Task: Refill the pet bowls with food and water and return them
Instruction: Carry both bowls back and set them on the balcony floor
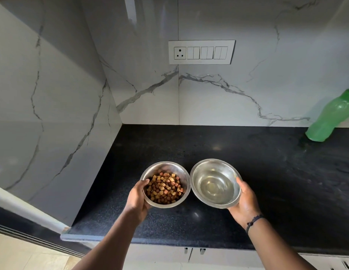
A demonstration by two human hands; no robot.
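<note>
The scene is evenly lit by soft, cool light, brightest on the glossy marble wall (247,94), where a pale vertical sheen runs at 12 o'clock. The black counter (267,172) stays dark, carrying small glints near its middle and front. Shadows are faint. Wide-angle distortion bends straight lines toward the edges: the green bottle (329,117) at 3 o'clock leans inward, slightly soft. The centre is sharp; corners smear mildly.

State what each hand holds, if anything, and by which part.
The left hand holds the steel bowl of kibble by its near-left rim; the right hand holds the steel bowl of water by its right rim.
</note>
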